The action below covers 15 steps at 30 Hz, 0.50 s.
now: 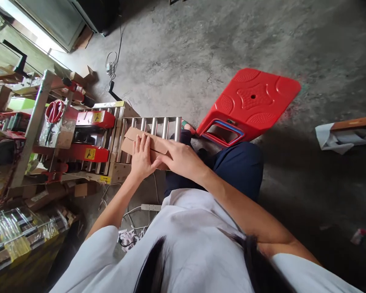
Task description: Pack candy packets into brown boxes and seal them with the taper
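Observation:
A small brown cardboard box [151, 141] with its top flaps folded over lies on the end of a roller conveyor [165, 127] in front of me. A dark seam shows between the flaps. My left hand [142, 158] rests on the box top, fingers stretched out flat and thumb pointing toward the other hand. At the box's right end, my right hand [186, 159] is closed around the edge, its fingertips partly hidden. The thumbs of both hands come close together on the near side. Left of the box stands a carton taping machine [93, 152] with red side guides.
Red-handled scissors [54, 112] sit on the machine's frame. A red plastic stool [253, 97] stands beside my leg. A power strip [151, 207] and cables lie on the floor. Left of me is a second roller section [6, 248]. White-wrapped material [347, 134] lies at right.

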Each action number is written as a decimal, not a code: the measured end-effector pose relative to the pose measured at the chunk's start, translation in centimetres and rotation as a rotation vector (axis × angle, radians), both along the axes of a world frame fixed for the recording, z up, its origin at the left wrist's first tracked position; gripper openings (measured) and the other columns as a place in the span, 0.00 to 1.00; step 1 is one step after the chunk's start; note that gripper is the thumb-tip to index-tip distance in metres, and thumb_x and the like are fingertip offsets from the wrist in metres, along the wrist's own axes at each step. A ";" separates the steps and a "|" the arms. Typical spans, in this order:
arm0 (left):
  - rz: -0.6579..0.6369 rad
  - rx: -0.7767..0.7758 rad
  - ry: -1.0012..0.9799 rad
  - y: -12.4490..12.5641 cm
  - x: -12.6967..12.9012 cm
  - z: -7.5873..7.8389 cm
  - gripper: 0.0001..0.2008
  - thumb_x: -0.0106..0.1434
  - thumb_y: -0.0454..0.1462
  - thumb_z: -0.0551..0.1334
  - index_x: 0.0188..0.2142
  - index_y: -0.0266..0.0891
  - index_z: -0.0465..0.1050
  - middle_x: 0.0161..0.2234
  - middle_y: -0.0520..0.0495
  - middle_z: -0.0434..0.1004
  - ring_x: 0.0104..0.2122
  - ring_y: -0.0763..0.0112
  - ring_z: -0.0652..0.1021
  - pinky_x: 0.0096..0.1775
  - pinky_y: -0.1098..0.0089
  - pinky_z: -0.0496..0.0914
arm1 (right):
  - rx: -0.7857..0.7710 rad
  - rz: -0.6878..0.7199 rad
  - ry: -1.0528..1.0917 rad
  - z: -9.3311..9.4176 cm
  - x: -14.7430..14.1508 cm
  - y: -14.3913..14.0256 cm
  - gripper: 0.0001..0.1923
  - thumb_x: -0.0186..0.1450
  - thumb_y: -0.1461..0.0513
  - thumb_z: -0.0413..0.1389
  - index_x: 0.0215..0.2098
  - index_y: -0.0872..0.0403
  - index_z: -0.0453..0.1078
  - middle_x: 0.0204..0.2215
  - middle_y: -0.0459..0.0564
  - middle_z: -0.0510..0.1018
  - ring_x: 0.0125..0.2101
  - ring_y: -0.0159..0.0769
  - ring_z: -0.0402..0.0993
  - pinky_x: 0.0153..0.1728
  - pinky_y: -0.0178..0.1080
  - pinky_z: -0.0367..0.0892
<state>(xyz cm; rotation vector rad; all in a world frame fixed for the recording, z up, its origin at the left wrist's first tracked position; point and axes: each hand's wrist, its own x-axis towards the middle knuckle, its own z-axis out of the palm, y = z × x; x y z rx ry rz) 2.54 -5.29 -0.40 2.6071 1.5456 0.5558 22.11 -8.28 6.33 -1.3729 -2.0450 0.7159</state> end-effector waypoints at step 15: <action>0.360 -0.001 -0.095 8.7 -7.4 1.4 0.34 0.64 0.42 0.60 0.65 0.26 0.59 0.69 0.26 0.52 0.70 0.43 0.52 0.68 0.42 0.45 | -0.407 -0.177 0.429 -10.4 6.1 0.5 0.22 0.63 0.63 0.59 0.57 0.54 0.71 0.46 0.56 0.82 0.44 0.41 0.82 0.53 0.48 0.74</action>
